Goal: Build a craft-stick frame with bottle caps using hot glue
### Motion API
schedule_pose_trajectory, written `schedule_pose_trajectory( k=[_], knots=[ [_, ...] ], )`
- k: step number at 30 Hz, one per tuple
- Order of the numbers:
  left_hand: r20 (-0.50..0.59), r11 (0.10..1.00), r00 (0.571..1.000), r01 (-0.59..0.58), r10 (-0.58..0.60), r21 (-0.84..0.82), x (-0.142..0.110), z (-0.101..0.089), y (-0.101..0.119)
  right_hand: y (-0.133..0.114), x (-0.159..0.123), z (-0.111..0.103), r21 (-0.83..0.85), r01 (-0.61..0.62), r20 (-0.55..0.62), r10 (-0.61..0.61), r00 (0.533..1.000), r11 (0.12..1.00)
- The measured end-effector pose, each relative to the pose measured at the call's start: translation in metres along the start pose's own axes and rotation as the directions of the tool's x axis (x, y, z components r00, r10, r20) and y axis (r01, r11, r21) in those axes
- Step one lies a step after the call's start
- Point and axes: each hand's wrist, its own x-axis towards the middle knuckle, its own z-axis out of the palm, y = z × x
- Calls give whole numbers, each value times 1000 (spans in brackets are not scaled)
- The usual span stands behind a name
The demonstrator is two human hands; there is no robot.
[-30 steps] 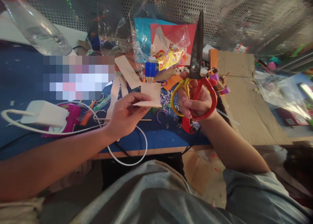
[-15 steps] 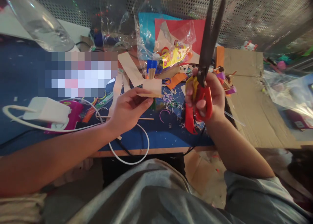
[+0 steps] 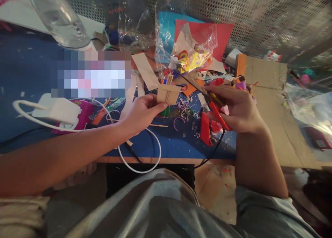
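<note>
My left hand (image 3: 146, 111) pinches a small piece of tan cardboard (image 3: 169, 93) between thumb and fingers, above the blue tabletop. The piece looks folded, with a flap along its top and lines down its face. My right hand (image 3: 237, 104) grips red-handled scissors (image 3: 216, 113), whose dark blades point up and left, towards the area behind the cardboard. The blades look close together and appear apart from the cardboard. Under the hands lie shredded paper scraps (image 3: 185, 108), a purple paper ring (image 3: 179, 124) and a thin wooden stick (image 3: 158, 125).
A plastic bottle (image 3: 64, 27) stands at the back left, near a white charger (image 3: 55, 108) on a pink block with a looping white cable (image 3: 158, 144). Clear bags and coloured paper (image 3: 223, 34) lie at the back. A cardboard sheet (image 3: 272, 106) covers the right side.
The scissors have swung down from upright to point left towards the cardboard. The cardboard piece has been tilted so its face shows. The view has shifted slightly.
</note>
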Motion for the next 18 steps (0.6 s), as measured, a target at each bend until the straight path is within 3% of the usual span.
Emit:
schedule_pose_trajectory(
  k=[4,11,18],
  knots=[
    [6,999,999,35,-35,-28,0,0,-1,-2,1,-1,-18,-14,22,14,1000,1000],
    [-6,986,994,106,-108,-131,-1,4,0,9,3,15,141,-44,3,44,999,989],
    [30,967,993,118,-114,-225,-1,3,4,16,6,20,143,-14,-3,15,1000,990]
  ],
)
